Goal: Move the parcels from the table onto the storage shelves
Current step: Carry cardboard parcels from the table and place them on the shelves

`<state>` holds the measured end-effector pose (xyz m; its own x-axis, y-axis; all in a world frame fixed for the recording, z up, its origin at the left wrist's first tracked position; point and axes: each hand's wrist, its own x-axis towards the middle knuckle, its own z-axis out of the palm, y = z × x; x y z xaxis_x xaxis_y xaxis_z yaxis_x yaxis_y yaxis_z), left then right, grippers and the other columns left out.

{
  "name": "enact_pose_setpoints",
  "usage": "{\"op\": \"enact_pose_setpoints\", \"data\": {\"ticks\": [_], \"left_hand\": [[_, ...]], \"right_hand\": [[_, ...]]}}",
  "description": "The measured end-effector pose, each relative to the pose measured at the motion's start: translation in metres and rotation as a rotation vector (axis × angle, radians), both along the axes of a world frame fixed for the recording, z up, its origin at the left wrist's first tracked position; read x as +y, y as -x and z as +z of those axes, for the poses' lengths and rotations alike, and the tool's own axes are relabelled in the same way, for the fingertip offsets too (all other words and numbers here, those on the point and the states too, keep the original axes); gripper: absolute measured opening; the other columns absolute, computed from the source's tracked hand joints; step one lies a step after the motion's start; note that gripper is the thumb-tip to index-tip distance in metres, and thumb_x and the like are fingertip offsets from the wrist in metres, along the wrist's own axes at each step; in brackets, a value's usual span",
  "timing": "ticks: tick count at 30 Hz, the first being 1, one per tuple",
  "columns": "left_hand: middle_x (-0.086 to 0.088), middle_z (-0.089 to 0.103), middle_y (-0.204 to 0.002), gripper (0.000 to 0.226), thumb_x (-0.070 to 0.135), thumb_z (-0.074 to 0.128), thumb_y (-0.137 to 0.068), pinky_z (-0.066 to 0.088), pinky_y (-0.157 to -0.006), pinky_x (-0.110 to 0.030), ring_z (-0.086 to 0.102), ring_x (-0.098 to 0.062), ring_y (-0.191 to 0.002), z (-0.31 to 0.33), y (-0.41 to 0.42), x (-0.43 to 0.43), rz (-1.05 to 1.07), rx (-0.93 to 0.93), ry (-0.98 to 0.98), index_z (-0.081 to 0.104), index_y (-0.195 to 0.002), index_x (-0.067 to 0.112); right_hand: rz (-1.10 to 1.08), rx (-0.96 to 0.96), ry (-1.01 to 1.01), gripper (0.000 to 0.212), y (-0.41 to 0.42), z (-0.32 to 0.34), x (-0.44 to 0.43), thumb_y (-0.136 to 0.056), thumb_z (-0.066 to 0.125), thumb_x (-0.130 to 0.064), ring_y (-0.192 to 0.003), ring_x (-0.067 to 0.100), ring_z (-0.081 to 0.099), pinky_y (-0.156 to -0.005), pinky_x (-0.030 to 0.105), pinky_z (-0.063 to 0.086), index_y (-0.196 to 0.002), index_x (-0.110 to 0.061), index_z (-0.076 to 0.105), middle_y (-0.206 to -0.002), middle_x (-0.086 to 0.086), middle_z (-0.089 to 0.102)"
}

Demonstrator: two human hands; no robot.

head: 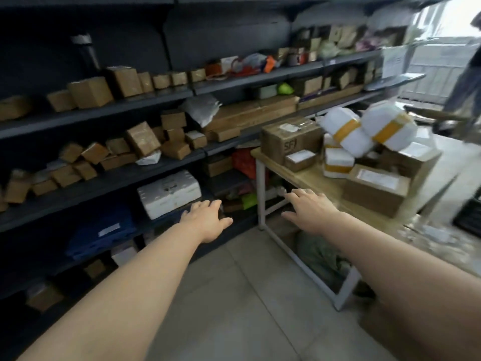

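Parcels [374, 191], brown boxes and white bundles banded in orange, sit piled on the table [309, 175]. Your left hand [205, 220] hovers left of the table and your right hand [309, 212] before its near edge, both with fingers spread, holding nothing. Storage shelves [104, 183] stand left of the table, stocked with boxes.

Daylight glares at upper right; shelves [104, 121] dim; edges blurred and bowed.

I read only "SF" printed on the side of the cardboard box [291, 138] at the far left corner of the table [311, 177]. The shipping labels [377, 178] are too blurred to read.
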<state>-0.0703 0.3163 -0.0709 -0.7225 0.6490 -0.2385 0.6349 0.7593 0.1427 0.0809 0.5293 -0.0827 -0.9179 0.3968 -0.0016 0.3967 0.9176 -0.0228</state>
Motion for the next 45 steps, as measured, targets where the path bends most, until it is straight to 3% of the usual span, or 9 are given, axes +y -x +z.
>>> {"op": "enact_pose_setpoints", "data": {"ticks": [21, 36, 45], "left_hand": [[-0.001, 0.021, -0.160, 0.069, 0.056, 0.041, -0.096, 0.022, -0.116, -0.049, 0.014, -0.026, -0.147, -0.055, -0.035, 0.348, -0.370, -0.096, 0.026, 0.018, -0.154, 0.026], [0.002, 0.020, -0.160, 0.064, 0.051, 0.048, -0.095, 0.020, -0.117, -0.047, 0.011, -0.020, -0.148, -0.112, -0.023, 0.497, -0.568, -0.190, -0.022, 0.024, -0.151, 0.032], [-0.002, 0.022, -0.160, 0.059, 0.039, 0.051, -0.097, 0.024, -0.115, -0.045, 0.023, -0.028, -0.145, -0.132, 0.010, 0.591, -0.759, -0.204, -0.015, 0.028, -0.151, 0.030]], "right_hand": [[-0.426, -0.056, 0.129, 0.055, -0.102, -0.065, 0.268, -0.092, 0.042, -0.057, -0.129, 0.024, 0.041, -0.099, 0.044, 0.039, -0.136, -0.024, 0.042, -0.139, 0.001, 0.045], [-0.690, -0.099, 0.212, 0.065, -0.122, -0.107, 0.340, -0.091, 0.055, -0.046, -0.141, 0.025, 0.024, -0.113, 0.047, 0.024, -0.145, -0.021, 0.031, -0.154, 0.006, 0.028], [-0.799, -0.036, 0.258, 0.073, -0.083, -0.140, 0.360, -0.091, 0.054, -0.045, -0.147, 0.023, 0.003, -0.116, 0.042, 0.014, -0.151, -0.031, 0.014, -0.160, 0.003, 0.006]]}}
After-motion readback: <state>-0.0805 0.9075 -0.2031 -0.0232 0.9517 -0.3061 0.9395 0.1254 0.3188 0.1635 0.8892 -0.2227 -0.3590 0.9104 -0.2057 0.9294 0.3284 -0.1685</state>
